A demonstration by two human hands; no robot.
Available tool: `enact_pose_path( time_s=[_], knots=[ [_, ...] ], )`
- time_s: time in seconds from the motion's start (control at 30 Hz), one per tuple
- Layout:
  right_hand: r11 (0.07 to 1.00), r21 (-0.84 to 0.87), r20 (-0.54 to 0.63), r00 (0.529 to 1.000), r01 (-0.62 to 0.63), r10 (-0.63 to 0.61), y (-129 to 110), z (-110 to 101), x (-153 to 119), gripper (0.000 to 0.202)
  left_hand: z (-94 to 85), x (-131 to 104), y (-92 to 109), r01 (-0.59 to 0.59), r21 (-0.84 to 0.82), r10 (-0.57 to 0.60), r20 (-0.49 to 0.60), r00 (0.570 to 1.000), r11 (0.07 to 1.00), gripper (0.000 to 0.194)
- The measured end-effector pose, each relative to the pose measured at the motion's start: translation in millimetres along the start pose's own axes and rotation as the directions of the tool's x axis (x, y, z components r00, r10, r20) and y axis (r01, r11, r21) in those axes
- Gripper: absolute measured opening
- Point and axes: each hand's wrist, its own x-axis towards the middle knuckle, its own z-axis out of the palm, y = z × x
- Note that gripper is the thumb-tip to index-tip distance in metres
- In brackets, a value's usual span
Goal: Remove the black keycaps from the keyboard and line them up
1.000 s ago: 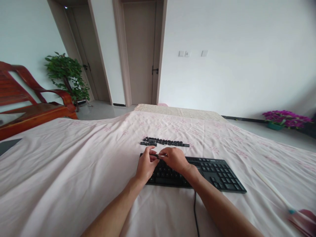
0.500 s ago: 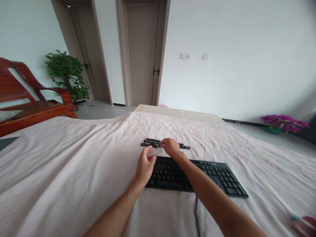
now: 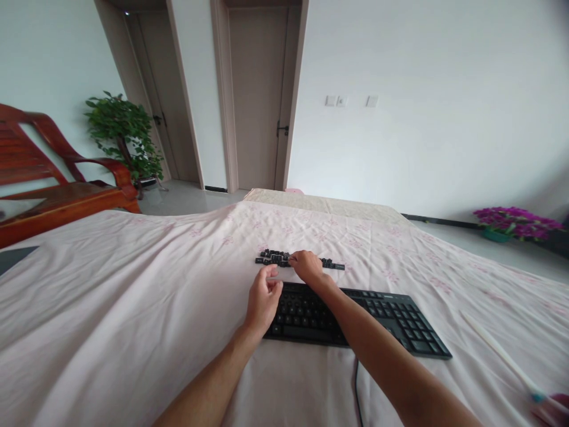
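Note:
A black keyboard (image 3: 306, 331) lies on the bed-like surface in front of me; its left part shows dark gaps where keycaps are off. Beyond its far edge sits a cluster of loose black keycaps (image 3: 272, 260). My right hand (image 3: 307, 267) reaches over the keyboard to these keycaps, its fingers pinched together at the cluster. Whatever is between its fingertips is too small to make out. Beside the keyboard's left end my left hand (image 3: 263, 301) hovers, thumb and fingers apart, holding nothing visible. A cable (image 3: 357, 385) runs from the keyboard toward me.
A pale pink flowered cloth (image 3: 178, 296) covers the surface, with folds on the left. At right lies a white-handled tool (image 3: 498, 350), its end blurred. A dark flat object (image 3: 15, 258) shows at the left edge. A wooden chair (image 3: 66, 178) and plant (image 3: 124, 133) stand beyond.
The view has shifted slightly. Both hands stay nearly in place, the right one still at the keycaps.

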Motion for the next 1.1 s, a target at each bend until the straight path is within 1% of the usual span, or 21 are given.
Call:
enact_pose_path(
  time_s=[0.1, 0.2, 0.23, 0.3, 0.37, 0.43, 0.47, 0.53, 0.63, 0.7, 0.8, 0.9, 1.0, 1.1],
  knots=[
    [1.0, 0.014, -0.016, 1.0, 0.008, -0.007, 0, -3, -3, 0.025, 0.3, 0, 1, -0.012, 0.011, 0.012, -0.004, 1.0, 1.0, 0.037],
    [0.999, 0.044, -0.037, 0.999, 0.013, -0.012, 0, -13, -9, 0.039, 0.4, -1, 0, -0.03, 0.015, 0.03, 0.003, 1.0, 0.999, 0.033],
    [0.995, 0.088, -0.044, 0.998, 0.036, -0.032, 0, -18, -12, 0.045, 0.3, -1, 0, -0.037, 0.016, 0.037, 0.011, 0.999, 0.999, 0.031],
    [0.967, 0.22, -0.068, 0.991, 0.125, -0.113, 3, -31, -22, 0.052, 0.0, -2, -1, -0.053, 0.027, 0.052, 0.032, 0.998, 0.998, 0.029],
    [0.916, 0.328, -0.101, 0.972, 0.232, -0.211, 7, -46, -35, 0.052, 0.1, -3, 0, -0.077, 0.065, 0.074, 0.059, 0.996, 0.995, 0.027],
    [0.886, 0.363, -0.111, 0.957, 0.29, -0.268, 13, -59, -51, 0.048, 1.0, -4, 3, -0.116, 0.125, 0.105, 0.096, 0.99, 0.985, 0.026],
    [0.868, 0.396, -0.123, 0.954, 0.301, -0.274, 16, -64, -59, 0.045, 1.8, -5, 5, -0.14, 0.157, 0.121, 0.123, 0.985, 0.978, 0.025],
    [0.813, 0.509, -0.139, 0.959, 0.283, -0.247, 22, -70, -75, 0.042, 3.5, -6, 9, -0.18, 0.222, 0.142, 0.18, 0.973, 0.958, 0.026],
    [0.696, 0.681, -0.097, 0.97, 0.227, -0.221, 27, -67, -91, 0.039, 5.5, -9, 15, -0.212, 0.298, 0.134, 0.262, 0.956, 0.931, 0.028],
    [0.649, 0.726, -0.074, 0.964, 0.227, -0.255, 28, -61, -96, 0.035, 5.9, -11, 18, -0.22, 0.323, 0.117, 0.308, 0.944, 0.921, 0.027],
    [0.641, 0.721, -0.071, 0.949, 0.262, -0.307, 29, -53, -97, 0.03, 5.2, -13, 19, -0.234, 0.341, 0.105, 0.358, 0.928, 0.91, 0.028],
    [0.643, 0.705, -0.065, 0.93, 0.298, -0.361, 29, -48, -95, 0.031, 4.1, -15, 20, -0.277, 0.364, 0.121, 0.397, 0.91, 0.889, 0.027],
    [0.632, 0.691, -0.07, 0.903, 0.35, -0.423, 27, -45, -93, 0.032, 3.7, -15, 20, -0.327, 0.407, 0.139, 0.427, 0.894, 0.853, 0.022],
    [0.651, 0.65, -0.081, 0.888, 0.392, -0.453, 25, -42, -92, 0.031, 4.6, -14, 19, -0.35, 0.459, 0.133, 0.44, 0.888, 0.817, 0.018]
  ],
)
